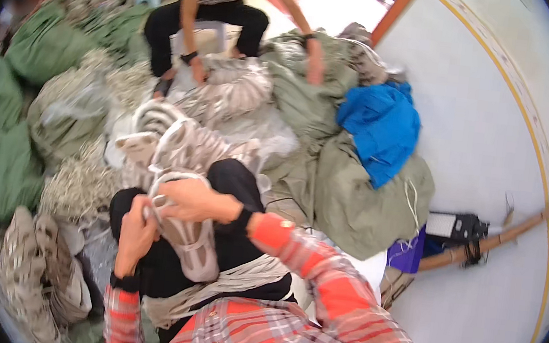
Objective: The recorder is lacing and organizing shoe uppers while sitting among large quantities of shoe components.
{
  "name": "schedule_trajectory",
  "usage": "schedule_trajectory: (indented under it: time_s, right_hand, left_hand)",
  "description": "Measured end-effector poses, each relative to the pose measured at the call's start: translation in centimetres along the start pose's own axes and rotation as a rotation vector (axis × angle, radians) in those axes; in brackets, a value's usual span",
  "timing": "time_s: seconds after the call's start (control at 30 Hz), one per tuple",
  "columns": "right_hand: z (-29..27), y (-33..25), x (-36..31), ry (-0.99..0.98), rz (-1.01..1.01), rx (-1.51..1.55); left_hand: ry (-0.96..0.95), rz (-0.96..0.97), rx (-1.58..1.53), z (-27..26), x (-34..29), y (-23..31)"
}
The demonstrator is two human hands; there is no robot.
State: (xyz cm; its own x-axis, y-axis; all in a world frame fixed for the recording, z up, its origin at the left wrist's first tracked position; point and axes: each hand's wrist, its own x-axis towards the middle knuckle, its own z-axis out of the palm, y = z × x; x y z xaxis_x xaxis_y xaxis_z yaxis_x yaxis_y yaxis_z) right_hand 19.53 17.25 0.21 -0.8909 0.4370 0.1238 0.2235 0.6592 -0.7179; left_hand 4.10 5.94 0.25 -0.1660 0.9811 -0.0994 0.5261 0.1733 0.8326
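Over my lap I have a beige shoe upper (198, 261) with cut-out openings, its rounded toe pointing toward me. My right hand (193, 199) is closed over the upper's far end. Against its left edge, my left hand (136, 237) has its fingers pinched together; whatever they grip is too small to make out. A bundle of pale shoelaces (235, 282) lies across my thighs under the toe. Just beyond my knees, a row of similar beige shoe uppers (186, 144) is stacked together.
Across from me sits a person, one hand (198, 70) by a pile of uppers (236, 89), the other over a green sack. Green sacks (7, 168) and lace heaps (80, 183) lie left; more uppers (40, 267) lower left. Right: blue cloth (381, 126), wooden pole (489, 247).
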Motion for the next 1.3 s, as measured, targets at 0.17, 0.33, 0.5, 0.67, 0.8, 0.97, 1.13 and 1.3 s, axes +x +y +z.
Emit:
schedule_trajectory:
  time_s: [0.17, 0.33, 0.5, 0.67, 0.8, 0.97, 1.13, 1.3]
  right_hand:
    - [3.1, -0.2, 1.4, 0.235, -0.004, -0.209]
    - [4.4, 0.1, 0.7, 0.416, -0.053, -0.449]
    - [3.3, -0.6, 1.1, 0.588, -0.105, -0.411]
    - [-1.0, 0.4, -4.6, 0.89, 0.031, 0.229]
    - [-5.7, 10.3, -16.4, 1.064, 0.491, 0.354]
    - [-4.8, 23.0, -33.0, 1.111, 1.109, -0.452]
    - [-2.0, 28.1, -40.4, 0.942, 1.392, -0.659]
    - [-0.3, 27.7, -35.3, 0.672, 1.021, -0.594]
  left_hand:
    - [0.231, 0.119, 0.165, 2.4, -1.3, 0.7]
    - [0.572, 0.081, 0.411, 10.2, -2.9, 0.2]
    - [0.761, 0.137, 0.398, 11.7, -3.7, -0.6]
    - [0.573, 0.066, 0.182, 9.0, -3.6, -1.2]
    - [0.583, 0.026, 0.224, 8.2, -2.8, 0.4]
    - [0.544, -0.105, 0.265, 8.5, -2.3, 0.6]
    - [0.568, -0.101, 0.355, 9.2, -2.3, -1.1]
    - [0.592, -0.072, 0.421, 9.8, -2.1, 0.1]
